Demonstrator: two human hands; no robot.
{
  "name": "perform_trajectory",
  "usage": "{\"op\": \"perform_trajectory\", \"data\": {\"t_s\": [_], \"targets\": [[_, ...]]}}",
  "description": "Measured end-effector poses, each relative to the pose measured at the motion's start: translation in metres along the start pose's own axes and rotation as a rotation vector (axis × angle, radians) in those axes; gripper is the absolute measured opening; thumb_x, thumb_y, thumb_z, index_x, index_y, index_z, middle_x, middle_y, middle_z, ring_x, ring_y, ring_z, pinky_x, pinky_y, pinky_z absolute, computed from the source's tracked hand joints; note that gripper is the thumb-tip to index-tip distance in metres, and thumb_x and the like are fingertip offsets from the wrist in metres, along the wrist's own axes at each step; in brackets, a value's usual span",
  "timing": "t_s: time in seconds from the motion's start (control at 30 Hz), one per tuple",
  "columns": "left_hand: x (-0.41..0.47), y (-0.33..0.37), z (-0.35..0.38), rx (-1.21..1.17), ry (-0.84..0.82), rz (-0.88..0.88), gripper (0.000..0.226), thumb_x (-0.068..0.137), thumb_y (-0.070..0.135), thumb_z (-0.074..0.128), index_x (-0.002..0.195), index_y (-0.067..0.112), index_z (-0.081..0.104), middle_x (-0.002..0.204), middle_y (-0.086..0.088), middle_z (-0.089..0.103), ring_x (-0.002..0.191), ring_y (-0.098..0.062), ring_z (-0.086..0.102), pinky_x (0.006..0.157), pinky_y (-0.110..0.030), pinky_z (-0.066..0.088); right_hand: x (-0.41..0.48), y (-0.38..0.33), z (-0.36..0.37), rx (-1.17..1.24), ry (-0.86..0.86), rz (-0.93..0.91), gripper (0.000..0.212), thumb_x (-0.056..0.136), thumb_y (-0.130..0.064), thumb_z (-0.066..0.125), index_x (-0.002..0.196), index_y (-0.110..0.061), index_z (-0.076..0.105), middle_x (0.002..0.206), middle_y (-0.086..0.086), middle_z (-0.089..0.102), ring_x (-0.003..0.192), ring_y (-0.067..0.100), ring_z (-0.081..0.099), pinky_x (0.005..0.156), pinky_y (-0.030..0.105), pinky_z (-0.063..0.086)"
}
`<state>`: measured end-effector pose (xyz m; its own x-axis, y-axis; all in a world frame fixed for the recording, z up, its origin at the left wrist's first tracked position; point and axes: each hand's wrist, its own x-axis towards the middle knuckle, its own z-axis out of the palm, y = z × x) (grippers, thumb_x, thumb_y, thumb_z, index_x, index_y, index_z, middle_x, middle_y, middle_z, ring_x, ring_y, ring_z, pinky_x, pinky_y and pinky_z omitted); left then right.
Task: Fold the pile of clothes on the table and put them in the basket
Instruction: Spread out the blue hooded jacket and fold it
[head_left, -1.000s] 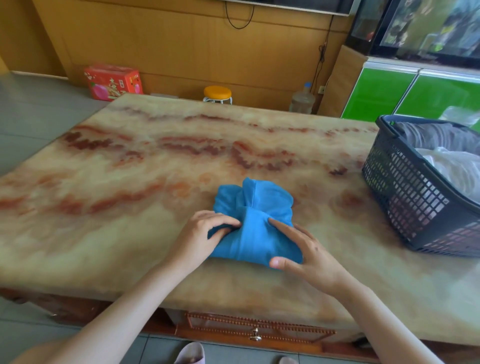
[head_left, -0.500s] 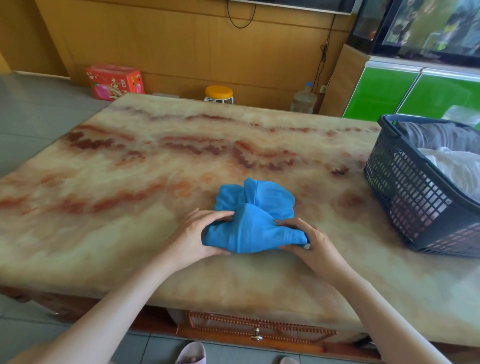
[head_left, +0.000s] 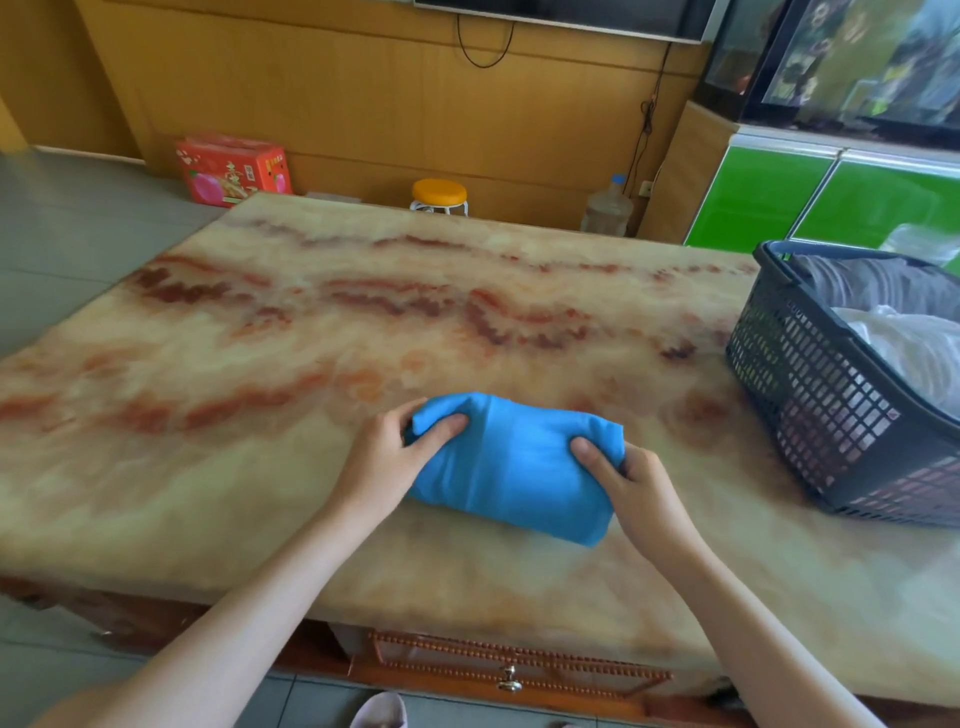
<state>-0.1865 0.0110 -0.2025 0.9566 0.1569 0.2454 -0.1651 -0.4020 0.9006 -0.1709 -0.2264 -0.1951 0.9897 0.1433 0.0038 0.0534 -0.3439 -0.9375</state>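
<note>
A blue garment (head_left: 519, 467), folded into a compact bundle, lies on the marble table (head_left: 260, 364) near its front edge. My left hand (head_left: 395, 457) grips the bundle's left end, thumb on top and fingers curled under it. My right hand (head_left: 628, 483) grips the right end the same way. A dark plastic basket (head_left: 810, 395) stands at the table's right side, to the right of the bundle, and holds grey and white folded clothes (head_left: 904, 338).
Beyond the table's far edge stand a red box (head_left: 234, 169), an orange-topped stool (head_left: 439, 196) and a water jug (head_left: 608, 208) on the floor by a wooden wall. A green cabinet (head_left: 810, 202) is behind the basket.
The near part of the blue garment was folded over away from me into a compact bundle. Both hands shifted from pressing on top of it to gripping its two ends.
</note>
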Motion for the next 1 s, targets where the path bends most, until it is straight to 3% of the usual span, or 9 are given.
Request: {"op": "perform_trajectory", "data": {"t_s": [0.1,0.2,0.3,0.37,0.5,0.6,0.8,0.93,1.0], "targets": [[0.001,-0.005,0.005,0.011,-0.087,-0.182,0.031,0.075,0.048,0.071,0.076,0.017,0.069,0.065,0.009,0.063,0.063,-0.001,0.056,0.059,-0.020,0.037,0.001,0.007,0.003,-0.139,-0.001,0.079,0.040,0.089,-0.036,0.060,0.065,-0.004,0.052,0.056,-0.002,0.048,0.054,0.011,0.043,0.054,0.029,0.033],[0.003,-0.006,0.008,-0.016,-0.071,-0.282,0.040,0.074,0.051,0.070,0.081,0.012,0.068,0.071,-0.001,0.065,0.068,-0.012,0.058,0.063,-0.027,0.038,0.003,0.012,0.005,-0.182,0.068,0.059,0.026,0.086,-0.042,0.061,0.082,-0.017,0.058,0.067,0.011,0.060,0.060,0.015,0.051,0.057,0.032,0.040],[0.006,-0.003,0.009,-0.045,-0.051,-0.337,0.043,0.070,0.054,0.071,0.087,0.014,0.066,0.082,-0.001,0.068,0.077,-0.014,0.063,0.066,-0.026,0.041,-0.002,0.006,0.002,-0.246,0.120,-0.140,0.042,0.087,-0.042,0.059,0.127,-0.038,0.047,0.107,-0.004,0.061,0.096,0.005,0.056,0.083,0.025,0.045],[0.007,-0.002,0.010,-0.046,-0.044,-0.368,0.036,0.076,0.046,0.072,0.090,0.015,0.064,0.085,0.000,0.068,0.080,-0.014,0.063,0.067,-0.026,0.041,-0.005,0.001,-0.002,-0.277,0.035,-0.330,0.053,0.089,-0.049,0.053,0.139,-0.044,0.037,0.130,-0.020,0.046,0.124,-0.002,0.040,0.103,0.014,0.030],[0.006,-0.004,0.014,-0.036,-0.040,-0.388,0.027,0.080,0.039,0.070,0.097,0.020,0.059,0.087,0.003,0.066,0.077,-0.010,0.060,0.065,-0.021,0.042,-0.006,0.014,0.001,-0.475,-0.255,-0.284,0.058,0.074,-0.083,0.037,0.127,-0.059,0.040,0.134,-0.033,0.038,0.130,-0.002,0.033,0.112,0.027,0.024],[0.003,-0.003,0.016,-0.032,-0.013,-0.357,0.022,0.086,0.032,0.064,0.104,0.022,0.055,0.088,0.004,0.062,0.074,-0.006,0.056,0.058,-0.013,0.038,-0.006,0.018,0.008,-0.526,-0.271,-0.164,0.056,0.076,-0.075,0.038,0.129,-0.059,0.034,0.141,-0.026,0.036,0.134,0.004,0.029,0.115,0.033,0.020],[0.001,-0.007,0.015,-0.027,0.047,-0.416,0.018,0.090,0.026,0.058,0.107,0.023,0.054,0.092,-0.010,0.063,0.075,-0.018,0.055,0.063,-0.028,0.037,-0.010,0.003,0.004,-0.307,-0.342,0.120,0.038,0.081,-0.060,0.054,0.114,-0.071,0.040,0.152,-0.017,0.009,0.141,0.014,0.008,0.118,0.037,0.012],[-0.003,-0.008,0.014,-0.007,0.064,-0.446,0.025,0.086,0.026,0.061,0.108,0.028,0.049,0.082,-0.003,0.055,0.070,-0.017,0.052,0.060,-0.029,0.038,-0.012,0.004,0.000,-0.161,-0.300,0.193,0.033,0.081,-0.052,0.063,0.101,-0.073,0.049,0.131,-0.013,0.030,0.132,0.017,0.027,0.112,0.041,0.029],[-0.004,-0.010,0.013,0.067,0.068,-0.395,0.034,0.083,0.024,0.066,0.110,0.030,0.046,0.089,0.001,0.052,0.084,-0.018,0.054,0.070,-0.031,0.045,-0.010,0.007,0.001,-0.164,-0.274,0.211,0.032,0.079,-0.052,0.066,0.101,-0.070,0.052,0.125,-0.012,0.035,0.127,0.019,0.033,0.110,0.041,0.032]]}}
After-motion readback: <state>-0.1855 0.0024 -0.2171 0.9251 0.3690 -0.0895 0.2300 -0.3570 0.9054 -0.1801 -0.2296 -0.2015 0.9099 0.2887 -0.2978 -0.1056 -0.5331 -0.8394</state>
